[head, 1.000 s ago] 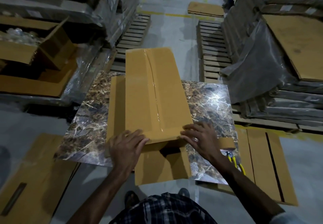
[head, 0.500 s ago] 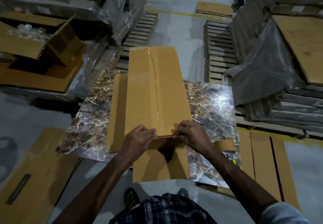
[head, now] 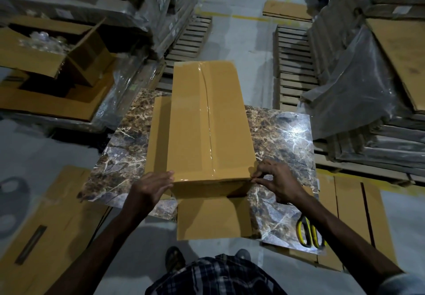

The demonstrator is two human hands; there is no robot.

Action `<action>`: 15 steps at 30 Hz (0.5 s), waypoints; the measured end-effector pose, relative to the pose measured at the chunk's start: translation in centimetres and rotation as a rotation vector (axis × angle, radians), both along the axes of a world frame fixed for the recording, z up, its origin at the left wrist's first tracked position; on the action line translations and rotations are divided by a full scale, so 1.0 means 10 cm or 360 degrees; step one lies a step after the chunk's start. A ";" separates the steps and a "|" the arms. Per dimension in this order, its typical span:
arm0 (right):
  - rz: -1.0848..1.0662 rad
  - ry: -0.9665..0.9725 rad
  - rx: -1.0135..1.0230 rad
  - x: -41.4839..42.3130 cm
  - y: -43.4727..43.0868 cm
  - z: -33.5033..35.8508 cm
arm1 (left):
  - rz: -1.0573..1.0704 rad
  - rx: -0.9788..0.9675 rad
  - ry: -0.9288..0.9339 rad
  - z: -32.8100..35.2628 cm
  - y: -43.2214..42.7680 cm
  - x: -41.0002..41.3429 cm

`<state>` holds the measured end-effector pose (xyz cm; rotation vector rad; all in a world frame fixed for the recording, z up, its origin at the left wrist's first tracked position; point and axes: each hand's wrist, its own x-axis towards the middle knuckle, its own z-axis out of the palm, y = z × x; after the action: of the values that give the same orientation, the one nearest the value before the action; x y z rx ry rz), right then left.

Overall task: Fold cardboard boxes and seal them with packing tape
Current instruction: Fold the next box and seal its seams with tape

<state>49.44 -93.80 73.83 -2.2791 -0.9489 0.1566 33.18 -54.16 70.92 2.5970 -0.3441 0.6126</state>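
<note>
A long brown cardboard box [head: 207,120] lies on a marble slab [head: 282,138], a glossy strip of clear tape [head: 208,120] running down its top seam. Its near end is open, with the bottom flap [head: 211,216] lying flat toward me and a side flap [head: 158,133] spread out to the left. My left hand [head: 150,190] presses with straight fingers against the box's near left corner. At the near right corner, my right hand [head: 277,181] pinches the box's edge between curled fingers and thumb. The tape roll is hidden.
Yellow-handled scissors [head: 309,231] lie on the slab's near right corner. Flat cardboard sheets [head: 34,225] cover the floor on both sides. An open box [head: 53,48] stands at the left; wrapped stacks [head: 377,101] and wooden pallets [head: 292,64] are behind and right.
Both hands moved apart from the middle of the box's near edge to its two corners. The near end flap now hangs folded down over the opening.
</note>
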 end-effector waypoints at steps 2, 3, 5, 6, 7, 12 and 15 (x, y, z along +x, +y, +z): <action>0.0033 0.0023 0.0033 0.01 0.01 0.02 | 0.0031 -0.0089 -0.0012 0.04 -0.05 -0.01; 0.0033 0.0035 0.0057 0.02 0.01 0.02 | 0.0053 -0.0145 -0.0028 0.07 -0.08 -0.01; 0.0016 0.0038 0.0081 0.02 0.00 0.00 | 0.0082 -0.0273 -0.0050 0.10 -0.12 -0.01; 0.0007 0.0033 0.0077 0.02 0.00 -0.01 | 0.0097 -0.0340 -0.0042 0.10 -0.13 -0.02; 0.0002 0.0032 0.0078 0.02 0.00 -0.02 | 0.0115 -0.0398 -0.0025 0.09 -0.13 -0.02; 0.0001 0.0058 0.0056 0.02 0.01 0.01 | 0.0178 -0.0603 0.0141 0.04 -0.09 -0.04; 0.0019 0.0063 0.0056 0.01 0.01 0.00 | 0.0176 -0.0667 0.0227 0.05 -0.09 -0.04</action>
<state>49.58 -93.75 73.86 -2.2306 -0.9379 0.1878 32.74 -55.04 71.46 2.2476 -0.0198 0.4727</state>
